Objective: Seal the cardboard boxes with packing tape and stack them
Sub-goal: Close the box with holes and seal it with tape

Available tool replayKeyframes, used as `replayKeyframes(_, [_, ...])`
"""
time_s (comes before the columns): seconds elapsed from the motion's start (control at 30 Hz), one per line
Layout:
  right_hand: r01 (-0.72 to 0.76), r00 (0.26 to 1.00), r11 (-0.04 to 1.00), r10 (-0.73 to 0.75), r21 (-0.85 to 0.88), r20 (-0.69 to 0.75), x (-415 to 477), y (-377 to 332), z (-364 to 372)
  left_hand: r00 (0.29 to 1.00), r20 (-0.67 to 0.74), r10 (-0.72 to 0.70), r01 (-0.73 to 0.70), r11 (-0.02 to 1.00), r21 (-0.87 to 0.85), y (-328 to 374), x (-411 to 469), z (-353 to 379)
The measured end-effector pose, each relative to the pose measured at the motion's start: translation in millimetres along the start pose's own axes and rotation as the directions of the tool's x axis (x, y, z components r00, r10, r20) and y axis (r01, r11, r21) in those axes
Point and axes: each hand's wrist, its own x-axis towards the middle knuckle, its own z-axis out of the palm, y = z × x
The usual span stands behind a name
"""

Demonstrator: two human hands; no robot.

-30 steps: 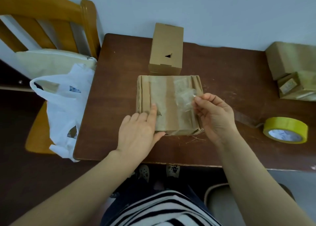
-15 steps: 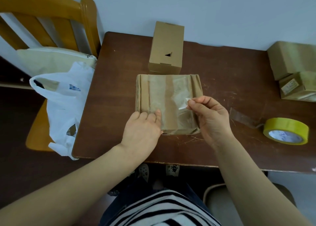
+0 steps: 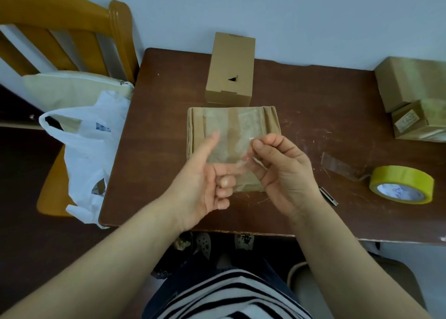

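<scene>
The right grip (image 3: 282, 170) is pinching a clear, crumpled strip (image 3: 247, 158) between thumb and forefinger, and the left grip (image 3: 205, 181) is curling its fingers onto the strip's lower end. Just beyond both, the taped box (image 3: 224, 125) is lying flat on the desk (image 3: 313, 101).

The left hand (image 3: 202, 181) and right hand (image 3: 282, 171) are covering the near edge of the flat box (image 3: 224, 130) beneath them. The clear tape scrap (image 3: 243, 164) between them is barely showing, so whether the left fingers are gripping it is unclear. Far right of the right hand, the frame edge is cutting off the stacked boxes (image 3: 415, 86), and their label (image 3: 407, 123) is showing too small to read.
</scene>
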Motion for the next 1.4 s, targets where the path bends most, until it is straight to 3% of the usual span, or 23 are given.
replayKeyframes(0.07, [-0.025, 0.998, 0.999, 0.023, 0.027, 0.050, -5.8, 4.3, 6.1, 1.000, 0.029, 0.002, 0.001, 0.995, -0.104, 11.2, 1.9, -2.1])
replayKeyframes(0.2, [-0.057, 0.998, 0.997, 0.057, 0.061, 0.000, -12.1, 16.1, 14.3, 0.973, -0.101, 0.208, -0.222, 0.963, -0.154, 27.8, 9.5, -12.1])
replayKeyframes(0.33, [-0.047, 0.992, 0.999, 0.048, 0.016, -0.116, -13.8, 30.9, 19.2, 0.893, -0.248, 0.376, -0.346, 0.925, 0.157, 42.1, 16.6, -27.0])
replayKeyframes(0.43, [-0.024, 0.974, 0.995, 0.002, -0.095, -0.228, -14.0, 44.3, 23.1, 0.839, -0.298, 0.456, -0.306, 0.847, 0.435, 49.8, 23.6, -32.7])
replayKeyframes(0.57, [0.100, 0.938, 0.917, -0.216, -0.385, -0.270, -14.3, 63.3, 29.6, 0.771, -0.169, 0.614, -0.323, 0.606, 0.727, 51.6, 38.2, -39.0])
replayKeyframes(0.67, [0.093, 0.918, 0.812, -0.293, -0.576, -0.265, -15.9, 74.1, 31.9, 0.747, -0.077, 0.661, -0.315, 0.454, 0.834, 48.9, 49.2, -41.2])
replayKeyframes(0.8, [0.028, 0.893, 0.776, -0.302, -0.630, -0.333, -11.2, 77.7, 28.2, 0.708, -0.024, 0.706, -0.323, 0.354, 0.878, 46.2, 54.1, -46.9])
replayKeyframes(0.97, [0.048, 0.902, 0.735, -0.323, -0.676, -0.288, -9.9, 79.9, 29.4, 0.671, 0.011, 0.741, -0.349, 0.303, 0.887, 38.7, 56.3, -54.5])
replayKeyframes(1.07, [0.040, 0.911, 0.689, -0.323, -0.724, -0.257, -8.2, 77.8, 29.2, 0.645, 0.047, 0.762, -0.320, 0.215, 0.923, 35.2, 55.3, -56.8])
replayKeyframes(1.2, [0.028, 0.930, 0.596, -0.310, -0.803, -0.198, -8.3, 76.5, 29.0, 0.579, 0.153, 0.800, -0.333, 0.061, 0.941, 30.6, 51.8, -58.6])
replayKeyframes(1.4, [0.000, 0.971, 0.377, -0.223, -0.926, -0.090, -3.9, 71.5, 28.7, 0.544, 0.183, 0.819, -0.334, 0.011, 0.942, 25.4, 51.2, -58.3])
